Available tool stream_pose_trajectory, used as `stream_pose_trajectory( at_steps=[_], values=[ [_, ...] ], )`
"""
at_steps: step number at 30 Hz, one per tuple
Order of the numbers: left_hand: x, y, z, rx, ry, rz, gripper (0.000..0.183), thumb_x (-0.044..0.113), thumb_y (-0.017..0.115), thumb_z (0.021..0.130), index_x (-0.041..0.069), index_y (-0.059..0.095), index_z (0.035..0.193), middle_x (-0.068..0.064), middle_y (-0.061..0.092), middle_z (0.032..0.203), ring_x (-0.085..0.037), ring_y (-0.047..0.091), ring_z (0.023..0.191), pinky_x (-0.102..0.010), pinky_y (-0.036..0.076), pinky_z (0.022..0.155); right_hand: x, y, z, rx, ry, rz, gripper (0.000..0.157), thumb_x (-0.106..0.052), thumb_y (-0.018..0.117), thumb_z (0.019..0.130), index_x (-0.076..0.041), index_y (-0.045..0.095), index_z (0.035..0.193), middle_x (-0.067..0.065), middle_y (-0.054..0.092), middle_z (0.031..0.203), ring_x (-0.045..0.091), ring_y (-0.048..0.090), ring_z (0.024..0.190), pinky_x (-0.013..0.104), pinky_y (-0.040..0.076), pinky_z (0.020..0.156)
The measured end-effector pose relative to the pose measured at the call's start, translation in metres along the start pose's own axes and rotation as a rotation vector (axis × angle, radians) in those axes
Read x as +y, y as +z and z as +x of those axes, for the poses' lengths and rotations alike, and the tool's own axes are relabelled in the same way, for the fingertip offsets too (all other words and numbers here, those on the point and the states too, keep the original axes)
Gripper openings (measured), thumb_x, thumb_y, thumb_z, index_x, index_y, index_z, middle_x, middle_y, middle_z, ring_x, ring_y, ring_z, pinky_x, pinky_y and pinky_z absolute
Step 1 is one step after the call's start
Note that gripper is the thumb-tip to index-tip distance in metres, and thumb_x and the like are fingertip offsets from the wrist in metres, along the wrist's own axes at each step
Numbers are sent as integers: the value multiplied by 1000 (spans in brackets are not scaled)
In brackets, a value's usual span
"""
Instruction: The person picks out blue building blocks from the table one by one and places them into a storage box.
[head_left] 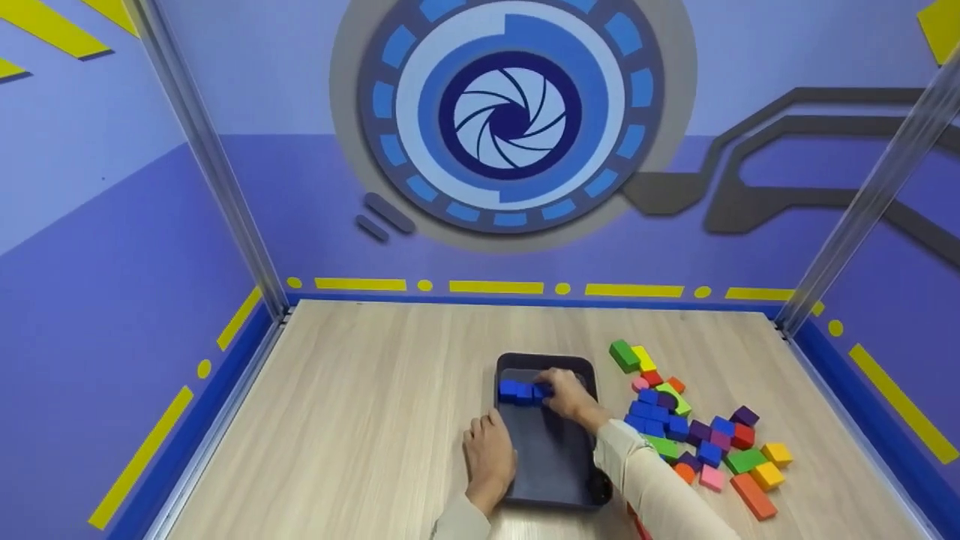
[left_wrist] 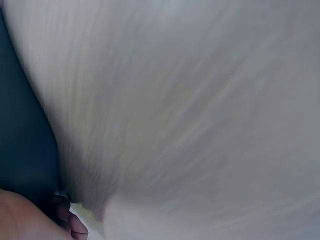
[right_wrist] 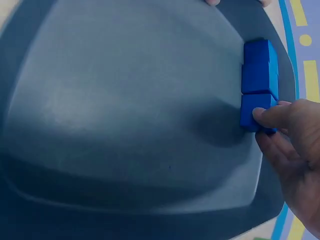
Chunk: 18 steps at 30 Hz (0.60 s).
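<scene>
A dark tray (head_left: 551, 465) lies lengthwise on the wooden table, with a short row of blue cubes (head_left: 508, 390) at its far left, near the far wall. My right hand (head_left: 568, 391) reaches into the tray and pinches the blue cube (right_wrist: 250, 111) at the right end of this row between thumb and fingers. That cube sits right up against its neighbour (right_wrist: 256, 77) in the right wrist view. At the tray's left side, my left hand (head_left: 491, 454) rests on the rim with fingers extended. The left wrist view is mostly filled by blurred pale cloth.
Right of the tray spreads a loose pile of coloured blocks, including several blue cubes (head_left: 646, 412), a green block (head_left: 624, 355), an orange block (head_left: 754, 496) and a purple cube (head_left: 745, 416). Printed panels with metal corner posts (head_left: 217, 172) enclose the table (head_left: 360, 420).
</scene>
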<state>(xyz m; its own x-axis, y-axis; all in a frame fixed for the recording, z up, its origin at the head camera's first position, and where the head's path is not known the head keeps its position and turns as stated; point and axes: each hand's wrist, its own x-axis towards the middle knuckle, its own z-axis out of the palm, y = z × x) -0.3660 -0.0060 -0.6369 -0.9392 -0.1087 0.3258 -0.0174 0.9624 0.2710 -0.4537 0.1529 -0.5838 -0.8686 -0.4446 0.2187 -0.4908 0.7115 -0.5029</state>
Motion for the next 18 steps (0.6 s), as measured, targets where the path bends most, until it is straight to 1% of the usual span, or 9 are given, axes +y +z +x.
stream_pose_trajectory(
  at_steps=[3, 4, 5, 6, 8, 11, 13, 15, 18],
  values=[
    [0, 3, -1, 5, -2, -7, 54, 18, 90, 73, 4, 53, 110, -10, 66, 97, -27, 55, 89, -39, 42, 76, 5, -6, -4, 2, -30, -21, 45, 22, 67, 71, 12, 67, 115, 26, 69, 110, 40, 68, 103, 52, 56, 88],
    [1, 4, -1, 9, -3, -13, 54, 18, 90, 73, 4, 53, 110, -10, 66, 97, -27, 55, 88, -39, 42, 76, 7, -9, -6, 10, -29, -33, 47, 22, 67, 71, 11, 67, 116, 26, 68, 111, 40, 67, 104, 52, 56, 89],
    [1, 5, -2, 11, -2, -18, 53, 18, 90, 73, 4, 53, 109, -10, 66, 96, -27, 55, 88, -39, 41, 76, 10, -15, -8, 19, -11, -35, 49, 22, 67, 71, 10, 66, 119, 26, 66, 115, 40, 66, 105, 53, 56, 90],
    [2, 5, -2, 14, -1, -26, 52, 17, 90, 74, 4, 53, 108, -10, 66, 96, -27, 55, 88, -39, 41, 76, 13, -20, -11, 37, 12, -36, 49, 22, 66, 73, 9, 65, 120, 26, 65, 117, 40, 66, 106, 53, 56, 91],
    [1, 5, -3, 13, 1, -32, 52, 17, 90, 74, 5, 53, 108, -10, 66, 95, -27, 55, 88, -39, 41, 75, 22, -33, -18, 112, 85, -46, 44, 19, 65, 79, 6, 66, 120, 25, 64, 120, 40, 65, 106, 54, 56, 91],
    [0, 4, -3, 6, 6, -31, 52, 18, 90, 73, 6, 52, 106, -10, 65, 95, -27, 55, 88, -39, 41, 75, 37, -52, -34, 252, 211, -61, 32, 13, 62, 86, 4, 68, 116, 24, 65, 116, 40, 68, 100, 53, 57, 87],
    [-1, 1, -3, 3, 6, -25, 53, 18, 91, 73, 6, 52, 106, -11, 65, 95, -28, 56, 89, -39, 41, 75, 50, -62, -46, 322, 279, -84, 24, 8, 60, 88, 6, 70, 110, 25, 68, 110, 41, 69, 97, 53, 57, 84],
    [0, -2, -3, 7, 8, -23, 52, 18, 91, 73, 5, 52, 105, -11, 65, 95, -28, 56, 89, -39, 41, 75, 62, -68, -60, 338, 339, -107, 18, 5, 61, 89, 8, 71, 105, 26, 68, 104, 41, 68, 93, 54, 56, 82],
    [1, -6, -3, 9, 14, -25, 53, 18, 91, 73, 4, 52, 107, -12, 65, 95, -28, 56, 89, -39, 42, 75, 78, -72, -78, 299, 398, -183, 16, 1, 64, 89, 8, 71, 102, 27, 67, 100, 40, 66, 89, 55, 55, 83]
  ],
)
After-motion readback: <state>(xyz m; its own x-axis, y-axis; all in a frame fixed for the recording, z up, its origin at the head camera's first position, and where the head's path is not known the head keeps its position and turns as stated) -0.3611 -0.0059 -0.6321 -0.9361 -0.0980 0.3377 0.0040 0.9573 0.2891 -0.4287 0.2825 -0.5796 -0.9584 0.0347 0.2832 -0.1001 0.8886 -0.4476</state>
